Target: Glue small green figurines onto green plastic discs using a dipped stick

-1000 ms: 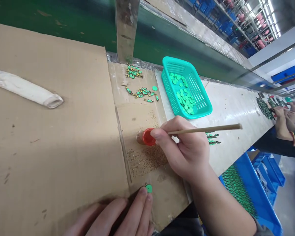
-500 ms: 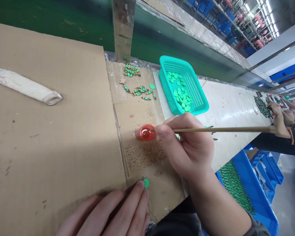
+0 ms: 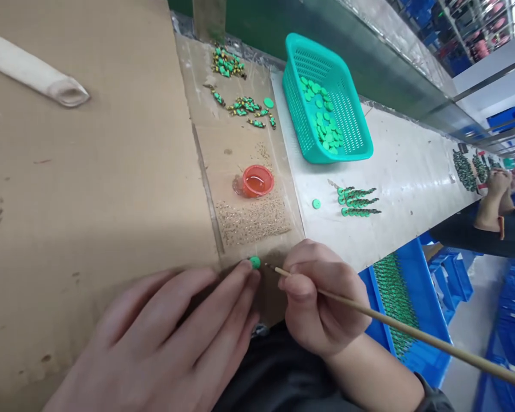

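My right hand point(image 3: 326, 294) is closed in a pinch around a thin wooden brush point(image 3: 395, 325). Its dark tip points left, just short of a small round green disc point(image 3: 255, 262). My left hand point(image 3: 171, 337) holds that disc at the fingertips, low over the cardboard; its thumb is hidden. A small red cup point(image 3: 258, 182) of reddish liquid stands above both hands. Between cup and hands lies a patch of tiny brownish grains point(image 3: 253, 222).
A turquoise basket point(image 3: 298, 123) holds many green discs. Small green-and-gold pieces point(image 3: 244, 107) lie left of it. Several dark twisted pieces with green discs point(image 3: 358, 201) rest on the white table, near a loose disc point(image 3: 316, 203). A blue tray point(image 3: 433, 320) stands lower right; a co-worker's hands point(image 3: 498, 183) are farther off.
My right hand has brought the brush from the red cup down to beside the green disc. The view has tilted downward, uncovering the twisted pieces on the white table. The left hand keeps the disc.
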Available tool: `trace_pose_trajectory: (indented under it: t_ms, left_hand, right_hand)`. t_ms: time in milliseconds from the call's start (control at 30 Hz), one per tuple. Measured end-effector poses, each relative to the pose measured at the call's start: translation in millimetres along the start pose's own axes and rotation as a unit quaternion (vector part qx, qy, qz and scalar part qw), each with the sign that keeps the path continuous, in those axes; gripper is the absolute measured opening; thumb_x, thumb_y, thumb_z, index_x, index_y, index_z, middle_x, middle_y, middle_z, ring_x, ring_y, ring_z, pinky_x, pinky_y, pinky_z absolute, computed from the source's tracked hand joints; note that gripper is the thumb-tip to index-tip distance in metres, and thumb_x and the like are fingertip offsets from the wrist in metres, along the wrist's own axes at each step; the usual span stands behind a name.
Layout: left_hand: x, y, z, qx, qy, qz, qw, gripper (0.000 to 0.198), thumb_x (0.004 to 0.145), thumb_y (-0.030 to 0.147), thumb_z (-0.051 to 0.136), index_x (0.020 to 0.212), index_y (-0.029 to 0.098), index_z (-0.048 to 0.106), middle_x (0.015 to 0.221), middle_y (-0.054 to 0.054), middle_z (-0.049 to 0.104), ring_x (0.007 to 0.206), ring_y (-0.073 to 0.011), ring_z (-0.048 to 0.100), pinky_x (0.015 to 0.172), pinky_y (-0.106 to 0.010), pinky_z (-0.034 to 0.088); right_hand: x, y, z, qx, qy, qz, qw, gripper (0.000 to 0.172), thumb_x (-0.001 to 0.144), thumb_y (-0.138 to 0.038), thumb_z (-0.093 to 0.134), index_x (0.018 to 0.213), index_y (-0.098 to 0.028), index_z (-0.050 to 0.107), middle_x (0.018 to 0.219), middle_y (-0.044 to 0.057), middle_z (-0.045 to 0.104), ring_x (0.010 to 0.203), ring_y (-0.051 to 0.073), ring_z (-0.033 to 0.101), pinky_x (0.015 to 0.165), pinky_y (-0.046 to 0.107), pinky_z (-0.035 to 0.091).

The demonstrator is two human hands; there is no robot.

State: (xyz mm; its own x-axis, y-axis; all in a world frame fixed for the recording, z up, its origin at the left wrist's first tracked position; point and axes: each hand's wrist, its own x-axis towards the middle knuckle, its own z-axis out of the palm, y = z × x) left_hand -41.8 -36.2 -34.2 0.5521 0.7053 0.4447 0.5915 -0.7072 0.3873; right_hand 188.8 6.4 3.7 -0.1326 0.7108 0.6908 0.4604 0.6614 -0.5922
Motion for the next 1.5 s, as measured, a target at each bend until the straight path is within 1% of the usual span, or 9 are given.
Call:
trace_pose_trajectory:
  t_ms: [167,300,500,800,1000,1167,1233,1400,1500]
  left_hand:
    - [0,2,-2.3,-0.002,-0.013,-0.011,1.0,0.041,0.115,0.035,0.057,0.147,0.036,0.081,0.171,0.003,0.072,0.141,-0.0358,0.076,0.117,-0.062,0.061]
    - [-2,2,-1.4,-0.006,-0.022,-0.004,1.0,0.043,0.115,0.035,0.056,0.15,0.034,0.08,0.176,0.001,0.069,0.146,-0.0384,0.072,0.12,-0.066,0.057]
    - [-5,3,-1.3,-0.012,-0.025,-0.02,0.999,0.044,0.114,0.04,0.059,0.154,0.04,0.078,0.173,0.003,0.071,0.146,-0.0377,0.074,0.123,-0.066,0.058]
    - [-5,3,-1.2,-0.008,-0.03,-0.013,0.999,0.044,0.114,0.038,0.059,0.153,0.039,0.079,0.173,0.002,0.071,0.146,-0.038,0.075,0.124,-0.068,0.06]
    - [-4,4,-2.2,-0.004,-0.039,-0.004,0.999,0.045,0.114,0.038,0.059,0.154,0.037,0.078,0.175,0.0,0.07,0.147,-0.0396,0.074,0.121,-0.071,0.06]
    - [-5,3,-1.1,0.005,-0.028,-0.01,1.0,0.043,0.115,0.045,0.058,0.152,0.038,0.079,0.177,0.004,0.068,0.147,-0.0365,0.074,0.117,-0.066,0.06]
    - [-5,2,-0.9,0.004,-0.027,-0.014,1.0,0.042,0.115,0.043,0.057,0.15,0.038,0.08,0.179,0.005,0.067,0.147,-0.0357,0.074,0.117,-0.065,0.06]
    - [3,2,-0.7,0.003,-0.001,-0.007,1.0,0.035,0.116,0.034,0.058,0.14,0.033,0.084,0.176,0.003,0.069,0.138,-0.0348,0.075,0.115,-0.061,0.057]
    - [10,1,2.5,-0.001,0.035,-0.012,0.999,0.031,0.118,0.035,0.061,0.139,0.032,0.084,0.163,0.002,0.078,0.132,-0.0308,0.076,0.114,-0.054,0.055]
  right_hand:
    - [1,-2,-3,-0.006,-0.034,0.018,0.999,0.02,0.118,-0.016,0.064,0.1,-0.025,0.064,0.077,0.0,0.067,0.063,0.017,0.068,0.058,0.033,0.063]
    - [0,-5,-5,-0.022,-0.053,0.052,0.997,0.021,0.12,-0.021,0.063,0.101,-0.029,0.062,0.079,-0.001,0.068,0.065,0.018,0.07,0.059,0.034,0.064]
    - [-1,-4,-3,-0.011,-0.049,0.054,0.997,0.022,0.119,-0.019,0.064,0.099,-0.028,0.06,0.079,0.0,0.068,0.064,0.018,0.068,0.06,0.035,0.063]
    - [-2,-5,-5,-0.016,-0.066,0.072,0.995,0.024,0.116,-0.018,0.069,0.099,-0.03,0.058,0.08,0.0,0.067,0.064,0.018,0.068,0.061,0.035,0.062]
    - [-1,-6,-6,-0.027,-0.079,0.079,0.993,0.024,0.119,-0.022,0.066,0.097,-0.029,0.057,0.079,-0.001,0.067,0.065,0.019,0.069,0.06,0.036,0.063]
    - [-5,-5,-1,-0.015,-0.033,0.082,0.996,0.02,0.121,-0.024,0.063,0.103,-0.029,0.061,0.077,-0.001,0.068,0.061,0.018,0.067,0.057,0.035,0.06]
    - [-3,-4,-1,-0.002,-0.008,0.084,0.996,0.014,0.121,-0.024,0.065,0.108,-0.029,0.065,0.078,-0.001,0.069,0.061,0.018,0.068,0.057,0.036,0.06]
    - [32,1,-6,0.001,0.052,0.072,0.996,0.017,0.12,-0.024,0.069,0.104,-0.028,0.069,0.08,-0.002,0.068,0.067,0.018,0.07,0.063,0.038,0.06]
    - [66,12,-2,-0.03,0.047,0.097,0.994,0.026,0.119,-0.027,0.075,0.096,-0.028,0.063,0.079,-0.004,0.061,0.066,0.014,0.06,0.065,0.034,0.053]
